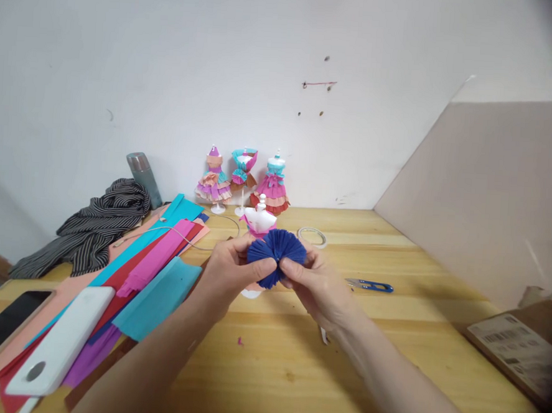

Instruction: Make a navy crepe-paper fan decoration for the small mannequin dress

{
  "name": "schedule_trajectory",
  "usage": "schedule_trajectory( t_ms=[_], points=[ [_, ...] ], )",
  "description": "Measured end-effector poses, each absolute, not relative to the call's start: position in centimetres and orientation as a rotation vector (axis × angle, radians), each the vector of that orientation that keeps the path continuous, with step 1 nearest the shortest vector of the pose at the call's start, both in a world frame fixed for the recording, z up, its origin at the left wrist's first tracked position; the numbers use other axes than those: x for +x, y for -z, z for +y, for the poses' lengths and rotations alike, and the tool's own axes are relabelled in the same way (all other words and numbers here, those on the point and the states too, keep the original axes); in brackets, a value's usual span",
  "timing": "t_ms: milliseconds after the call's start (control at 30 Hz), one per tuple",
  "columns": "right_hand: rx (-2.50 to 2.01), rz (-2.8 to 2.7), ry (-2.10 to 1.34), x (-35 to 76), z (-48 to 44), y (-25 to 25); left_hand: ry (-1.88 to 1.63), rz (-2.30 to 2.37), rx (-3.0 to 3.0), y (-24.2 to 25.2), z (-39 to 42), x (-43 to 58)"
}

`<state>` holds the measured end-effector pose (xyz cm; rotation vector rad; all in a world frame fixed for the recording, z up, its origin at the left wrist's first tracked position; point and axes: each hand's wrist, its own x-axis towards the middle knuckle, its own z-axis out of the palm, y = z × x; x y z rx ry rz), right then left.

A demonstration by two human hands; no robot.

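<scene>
Pinching a round, dark-blue, pleated paper rosette [278,243], your left hand [229,266] and right hand [317,282] press thumbs near its centre.

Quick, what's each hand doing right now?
Left hand: closed, pinching the pleated blue piece from the left.
Right hand: closed, pinching the same piece from the right.

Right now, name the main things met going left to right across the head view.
Dark-screened phone → grey-green bottle → left hand → blue pleated rosette → right hand → blue-handled snips → labelled cardboard.
</scene>
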<state>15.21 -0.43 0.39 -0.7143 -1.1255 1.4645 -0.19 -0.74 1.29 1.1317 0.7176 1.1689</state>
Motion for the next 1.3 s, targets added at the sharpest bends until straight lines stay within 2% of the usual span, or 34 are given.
schedule_trajectory(
  t_ms=[167, 400, 633, 867, 1100, 1300],
  points=[
    [-0.663, -1.312, -1.497, 16.2, -0.6, -0.9, -1.242, 0.831, 1.313, -1.7, -1.1, -0.2],
    [-0.787, -1.588, -1.168, 16.6, -0.8, -1.9, -1.150, 0.946, 1.601, -2.3, -1.0, -1.1],
    [-0.761, -1.437, -1.135, 16.1, -0.6, -1.5, -1.017, 0.723, 1.348, -2.7, -0.7, -1.4],
    [-0.745, -1.522, -1.172, 16.7, -0.8, -2.1, -1.145, 0.876, 1.422, -1.9, -0.6, -0.6],
    [-0.734, -1.497, -1.229, 16.9, -0.8, -2.0, -1.027, 0.786, 1.328, -2.3, -1.5, -0.7],
    [-0.961, -1.792, -0.985, 20.1, -0.1, -4.3, -1.013, 0.847, 1.193, 0.1, -2.1, -1.0]
  ],
)
